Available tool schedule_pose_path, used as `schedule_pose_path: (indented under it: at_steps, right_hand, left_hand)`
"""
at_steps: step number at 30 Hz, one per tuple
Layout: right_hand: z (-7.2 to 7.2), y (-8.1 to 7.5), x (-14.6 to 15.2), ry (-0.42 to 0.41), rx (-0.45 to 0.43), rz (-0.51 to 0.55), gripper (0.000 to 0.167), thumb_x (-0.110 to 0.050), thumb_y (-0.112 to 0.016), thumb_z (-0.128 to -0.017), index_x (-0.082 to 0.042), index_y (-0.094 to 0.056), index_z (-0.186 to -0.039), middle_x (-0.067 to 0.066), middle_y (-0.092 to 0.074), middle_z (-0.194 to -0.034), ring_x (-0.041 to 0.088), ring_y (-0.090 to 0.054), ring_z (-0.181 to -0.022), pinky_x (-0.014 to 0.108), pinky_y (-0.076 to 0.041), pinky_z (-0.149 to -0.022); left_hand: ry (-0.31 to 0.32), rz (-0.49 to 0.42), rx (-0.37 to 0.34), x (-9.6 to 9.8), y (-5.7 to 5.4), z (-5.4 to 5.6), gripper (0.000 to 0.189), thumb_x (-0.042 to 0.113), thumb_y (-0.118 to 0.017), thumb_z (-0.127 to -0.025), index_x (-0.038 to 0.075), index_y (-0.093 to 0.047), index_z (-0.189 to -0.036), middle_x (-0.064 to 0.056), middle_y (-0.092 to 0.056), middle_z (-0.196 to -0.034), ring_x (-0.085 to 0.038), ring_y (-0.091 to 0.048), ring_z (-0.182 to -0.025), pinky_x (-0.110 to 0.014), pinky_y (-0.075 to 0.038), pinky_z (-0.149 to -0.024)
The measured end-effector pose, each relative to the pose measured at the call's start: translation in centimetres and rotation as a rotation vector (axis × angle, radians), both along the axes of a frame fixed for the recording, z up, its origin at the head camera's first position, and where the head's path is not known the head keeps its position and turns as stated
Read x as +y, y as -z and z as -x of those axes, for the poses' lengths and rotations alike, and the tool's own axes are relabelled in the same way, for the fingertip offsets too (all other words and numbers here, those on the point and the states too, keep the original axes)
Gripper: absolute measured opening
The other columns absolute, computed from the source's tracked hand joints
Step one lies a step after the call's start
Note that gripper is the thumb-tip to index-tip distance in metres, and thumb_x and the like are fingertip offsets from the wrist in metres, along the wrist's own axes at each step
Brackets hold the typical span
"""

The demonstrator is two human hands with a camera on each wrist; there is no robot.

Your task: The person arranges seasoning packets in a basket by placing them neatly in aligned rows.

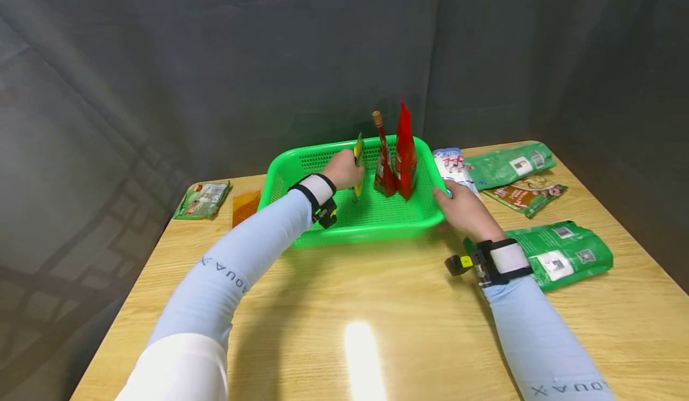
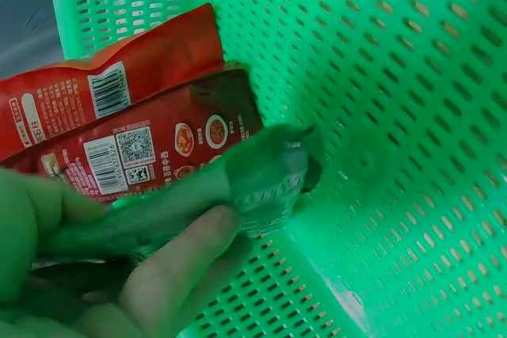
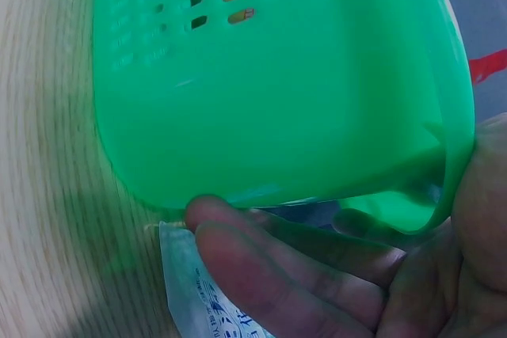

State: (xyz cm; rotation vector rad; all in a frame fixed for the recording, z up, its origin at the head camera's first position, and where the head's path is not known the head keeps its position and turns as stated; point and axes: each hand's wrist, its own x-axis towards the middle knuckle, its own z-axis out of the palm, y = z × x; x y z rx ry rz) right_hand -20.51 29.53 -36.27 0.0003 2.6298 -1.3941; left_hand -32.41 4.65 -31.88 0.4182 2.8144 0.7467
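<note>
A green perforated plastic basket (image 1: 366,231) stands toward the back of the wooden table. Inside it, my left hand (image 1: 343,170) pinches a green-and-yellow packet (image 1: 358,155) held on edge, its lower end near the basket floor. Two red pouches stand upright to its right: a dark red one (image 1: 384,170) and a taller bright red one (image 1: 405,155). In the left wrist view the packet (image 2: 261,172) lies between thumb and fingers, beside the dark red pouch (image 2: 170,136). My right hand (image 1: 467,209) grips the basket's right end by the rim, thumb over the top and fingers against the outside wall.
Right of the basket lie a white-and-blue packet (image 1: 454,166), a green pouch (image 1: 508,166), a brown-and-green packet (image 1: 530,193) and another green pouch (image 1: 570,251). On the left are a green packet (image 1: 202,200) and an orange one (image 1: 245,206). A grey curtain (image 1: 269,60) hangs behind the table.
</note>
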Motion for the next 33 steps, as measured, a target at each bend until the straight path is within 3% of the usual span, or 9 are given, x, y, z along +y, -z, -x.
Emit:
schedule_pose_path:
  at_steps: [5, 9, 12, 17, 19, 22, 26, 29, 33]
  right_hand:
    - [0.0, 0.0, -0.1, 0.004, 0.011, -0.011, 0.07, -0.042, -0.032, -0.108, -0.002, -0.005, -0.158, 0.029, -0.023, -0.157, 0.036, -0.07, -0.072, 0.059, -0.026, -0.11]
    - [0.0, 0.1, -0.1, 0.003, 0.032, -0.047, 0.07, -0.043, -0.032, -0.107, -0.001, -0.009, -0.158, 0.027, -0.021, -0.158, 0.043, -0.053, -0.123, 0.059, -0.023, -0.112]
    - [0.0, 0.2, -0.2, -0.004, 0.044, -0.075, 0.071, -0.044, -0.032, -0.107, 0.0, -0.011, -0.158, 0.027, -0.02, -0.158, 0.045, -0.023, -0.143, 0.06, -0.021, -0.112]
    - [-0.1, 0.1, -0.2, -0.001, 0.046, -0.077, 0.07, -0.044, -0.032, -0.107, 0.001, -0.011, -0.157, 0.027, -0.021, -0.158, 0.045, -0.022, -0.143, 0.06, -0.021, -0.112]
    - [-0.1, 0.1, -0.2, 0.003, 0.043, -0.074, 0.07, -0.043, -0.032, -0.107, 0.001, -0.011, -0.157, 0.026, -0.021, -0.158, 0.045, -0.031, -0.139, 0.06, -0.022, -0.112]
    - [-0.1, 0.1, -0.2, 0.007, 0.042, -0.069, 0.071, -0.043, -0.032, -0.107, 0.001, -0.01, -0.157, 0.027, -0.021, -0.158, 0.045, -0.031, -0.139, 0.059, -0.021, -0.112]
    - [-0.1, 0.2, -0.1, 0.011, 0.05, -0.079, 0.07, -0.043, -0.032, -0.107, 0.002, -0.012, -0.157, 0.027, -0.021, -0.158, 0.045, -0.021, -0.143, 0.06, -0.02, -0.112]
    - [-0.1, 0.2, -0.1, 0.011, 0.053, -0.09, 0.071, -0.044, -0.032, -0.107, 0.002, -0.013, -0.157, 0.027, -0.022, -0.158, 0.045, -0.021, -0.143, 0.06, -0.02, -0.112]
    - [0.0, 0.2, -0.1, 0.008, 0.05, -0.093, 0.071, -0.044, -0.032, -0.107, 0.002, -0.013, -0.157, 0.027, -0.022, -0.158, 0.045, -0.021, -0.143, 0.06, -0.021, -0.112]
  left_hand:
    - [0.05, -0.014, -0.254, -0.2, 0.7, 0.6, 0.019, 0.013, -0.054, -0.1, -0.003, -0.063, -0.094, -0.015, -0.063, -0.096, -0.023, -0.067, -0.075, -0.038, -0.058, -0.076]
    - [0.093, -0.046, -0.38, -0.4, 1.0, 0.3, 0.017, 0.01, -0.055, -0.098, -0.002, -0.056, -0.086, -0.014, -0.056, -0.096, -0.024, -0.064, -0.076, -0.04, -0.057, -0.08]
    - [0.114, -0.078, -0.391, -0.4, 0.8, -0.1, 0.017, 0.008, -0.054, -0.098, -0.005, -0.06, -0.088, -0.014, -0.056, -0.095, -0.027, -0.065, -0.079, -0.041, -0.056, -0.083]
    - [0.133, -0.147, -0.39, -0.2, -0.1, -1.1, 0.027, 0.007, -0.05, -0.1, -0.014, -0.064, -0.111, -0.021, -0.06, -0.109, -0.037, -0.065, -0.101, -0.044, -0.053, -0.089]
    - [0.136, -0.155, -0.389, 0.0, -0.3, -1.4, 0.028, 0.005, -0.051, -0.099, -0.015, -0.063, -0.114, -0.023, -0.061, -0.114, -0.037, -0.064, -0.104, -0.045, -0.053, -0.09]
    - [0.137, -0.136, -0.387, 0.4, -0.3, -1.5, 0.02, 0.006, -0.054, -0.098, -0.011, -0.065, -0.101, -0.02, -0.063, -0.108, -0.031, -0.066, -0.095, -0.044, -0.053, -0.09]
    - [0.146, -0.108, -0.374, 0.9, -0.1, -1.4, 0.022, 0.006, -0.058, -0.096, 0.001, -0.053, -0.075, -0.008, -0.054, -0.079, -0.017, -0.056, -0.067, -0.044, -0.053, -0.089]
    - [0.16, -0.082, -0.354, 1.1, 0.0, -1.3, 0.024, 0.007, -0.061, -0.094, 0.002, -0.053, -0.072, -0.003, -0.044, -0.069, -0.014, -0.048, -0.06, -0.044, -0.053, -0.089]
    - [0.173, -0.051, -0.34, 1.3, 0.1, -1.1, 0.015, 0.007, -0.066, -0.091, -0.001, -0.06, -0.079, -0.002, -0.05, -0.073, -0.014, -0.054, -0.065, -0.041, -0.055, -0.087]
